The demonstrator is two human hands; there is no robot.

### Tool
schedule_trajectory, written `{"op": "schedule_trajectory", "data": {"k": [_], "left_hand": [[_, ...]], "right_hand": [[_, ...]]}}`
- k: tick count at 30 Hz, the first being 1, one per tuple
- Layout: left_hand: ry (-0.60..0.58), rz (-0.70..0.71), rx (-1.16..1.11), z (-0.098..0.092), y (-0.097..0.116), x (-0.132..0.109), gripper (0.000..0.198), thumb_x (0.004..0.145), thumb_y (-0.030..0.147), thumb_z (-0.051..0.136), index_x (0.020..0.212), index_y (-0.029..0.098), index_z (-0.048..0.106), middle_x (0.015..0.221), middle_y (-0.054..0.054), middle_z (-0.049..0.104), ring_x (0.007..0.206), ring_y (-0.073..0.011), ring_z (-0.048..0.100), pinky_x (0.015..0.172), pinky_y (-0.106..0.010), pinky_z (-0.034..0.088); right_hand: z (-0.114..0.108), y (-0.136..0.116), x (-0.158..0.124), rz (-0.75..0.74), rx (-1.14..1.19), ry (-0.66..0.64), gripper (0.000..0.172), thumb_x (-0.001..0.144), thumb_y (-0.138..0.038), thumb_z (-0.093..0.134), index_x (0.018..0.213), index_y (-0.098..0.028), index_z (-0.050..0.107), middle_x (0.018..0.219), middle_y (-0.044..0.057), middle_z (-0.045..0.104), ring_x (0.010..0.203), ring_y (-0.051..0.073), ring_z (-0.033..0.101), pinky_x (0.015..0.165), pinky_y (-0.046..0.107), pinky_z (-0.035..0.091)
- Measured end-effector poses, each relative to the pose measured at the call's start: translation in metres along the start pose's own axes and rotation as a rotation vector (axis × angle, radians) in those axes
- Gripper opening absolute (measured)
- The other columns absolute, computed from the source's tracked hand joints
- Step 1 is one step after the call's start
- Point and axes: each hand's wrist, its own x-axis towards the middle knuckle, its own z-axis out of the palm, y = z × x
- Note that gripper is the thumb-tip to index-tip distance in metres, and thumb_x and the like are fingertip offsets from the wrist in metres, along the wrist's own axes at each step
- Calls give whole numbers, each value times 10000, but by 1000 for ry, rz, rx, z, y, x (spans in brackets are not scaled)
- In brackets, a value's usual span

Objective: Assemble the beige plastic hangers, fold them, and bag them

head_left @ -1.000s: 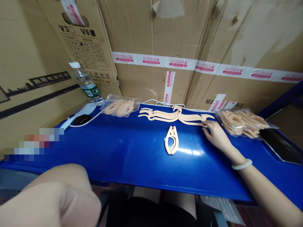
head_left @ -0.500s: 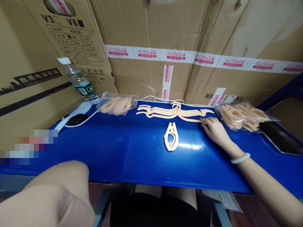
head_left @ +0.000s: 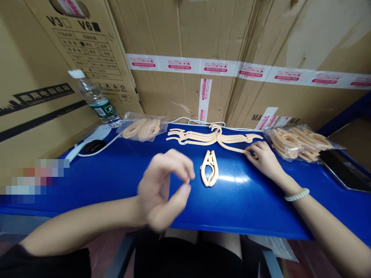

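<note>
My right hand (head_left: 262,160) pinches the end of the lower arm of a cream folding hanger (head_left: 232,148), which lies bent down from the others. Several unfolded cream hangers (head_left: 199,136) lie stacked together at the back of the table, their hooks in the middle. My left hand (head_left: 165,185) is in the air over the table's front half, a little blurred. Its fingers curl round to the thumb in a ring, tips together, with nothing visible in them. Just right of it lies a folded cream hanger (head_left: 209,169), touched by neither hand.
Clear bags of folded hangers lie at the left (head_left: 142,128) and right (head_left: 298,142). A dark phone-like slab (head_left: 344,170) is at the right edge. A water bottle (head_left: 97,98), a white brush-like item (head_left: 97,134) and a black mouse (head_left: 92,146) stand left. Cardboard boxes (head_left: 185,92) wall the back.
My left hand has come into view over the table, where only a bent limb showed at the lower left. My right hand stays at the hanger's arm end, which sits slightly lower.
</note>
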Motion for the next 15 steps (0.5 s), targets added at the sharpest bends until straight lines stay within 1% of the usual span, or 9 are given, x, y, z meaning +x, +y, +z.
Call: {"op": "schedule_trajectory", "data": {"k": [1, 2, 3, 5, 7, 9, 12, 13, 15], "left_hand": [[-18, 21, 12, 0, -12, 7, 206, 762, 147, 749, 860, 233, 589, 834, -25, 606, 740, -169, 580, 661, -320, 504], [-31, 11, 27, 0, -26, 15, 201, 767, 131, 719, 868, 228, 575, 846, -17, 599, 729, -154, 572, 646, -300, 491], [-26, -44, 39, 0, -40, 21, 189, 779, 125, 687, 886, 222, 565, 876, -14, 595, 735, -141, 571, 646, -284, 486], [-12, -229, 50, -3, -65, 30, 176, 761, 153, 678, 866, 205, 547, 862, -6, 592, 720, -135, 573, 598, -254, 469], [17, -371, 18, -6, -81, 35, 187, 733, 178, 691, 860, 192, 554, 843, -2, 603, 719, -138, 586, 599, -250, 487], [61, -505, -51, -9, -88, 39, 227, 733, 192, 707, 930, 177, 595, 903, -25, 645, 776, -149, 622, 679, -275, 537], [164, -660, -178, -10, -88, 45, 362, 775, 191, 728, 1116, 171, 610, 1157, -94, 660, 925, -174, 675, 873, -348, 569], [199, -678, -216, -11, -87, 48, 401, 788, 191, 733, 1164, 178, 595, 1230, -110, 640, 956, -181, 685, 920, -372, 564], [235, -660, -262, -12, -86, 52, 461, 808, 206, 741, 1230, 193, 556, 1307, -127, 607, 966, -191, 702, 967, -409, 555]], "right_hand": [[-3, -2, 0, 14, 58, 3, 220, 969, -343, 518, 913, -194, 670, 895, 118, 669, 835, 286, 629, 760, 428, 535], [-6, -4, -1, 40, 111, 4, 202, 968, -344, 522, 926, -198, 654, 879, 102, 682, 797, 268, 649, 727, 403, 543], [-10, -6, -2, 73, 154, 8, 188, 967, -350, 531, 941, -201, 643, 856, 85, 693, 753, 250, 662, 690, 377, 547], [-18, -11, -4, 133, 203, 46, 179, 962, -368, 559, 961, -208, 637, 815, 57, 707, 684, 222, 670, 639, 339, 546], [-27, -14, -6, 172, 215, 126, 184, 954, -385, 591, 969, -211, 646, 815, 47, 716, 669, 209, 670, 641, 327, 550], [-35, -16, -8, 195, 227, 203, 196, 948, -398, 616, 990, -211, 659, 842, 48, 720, 680, 207, 670, 656, 326, 554], [-46, -19, -8, 193, 242, 273, 218, 954, -399, 626, 1064, -217, 675, 822, 37, 698, 676, 205, 653, 655, 332, 544], [-48, -21, -7, 175, 234, 281, 223, 961, -393, 620, 1090, -222, 679, 805, 32, 683, 671, 206, 641, 647, 334, 534], [-52, -24, -6, 113, 193, 271, 224, 977, -377, 598, 1124, -232, 684, 784, 29, 650, 661, 209, 611, 634, 346, 508]]}}
